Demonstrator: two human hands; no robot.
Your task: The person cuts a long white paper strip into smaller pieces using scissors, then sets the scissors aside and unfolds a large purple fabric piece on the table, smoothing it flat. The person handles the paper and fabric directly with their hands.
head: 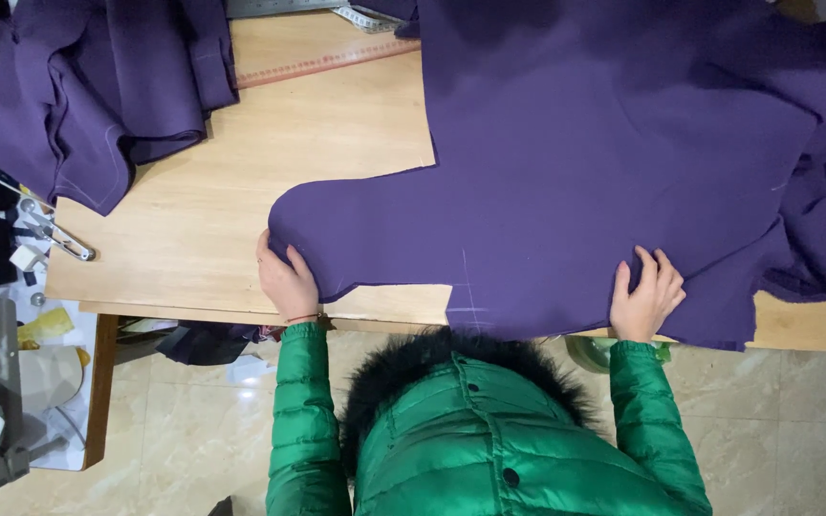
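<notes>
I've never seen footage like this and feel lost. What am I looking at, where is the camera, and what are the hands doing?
There is no machine here, just a person in a green padded jacket seen from above, their two bare hands reaching onto a wooden table. A large cut piece of purple fabric lies spread on it. The left hand presses flat on the fabric's rounded edge; the right hand rests flat on its near edge. Neither grips anything. More purple cloth is heaped at the far left corner, with a long ruler beyond and a metal tool at the table's left edge.
</notes>
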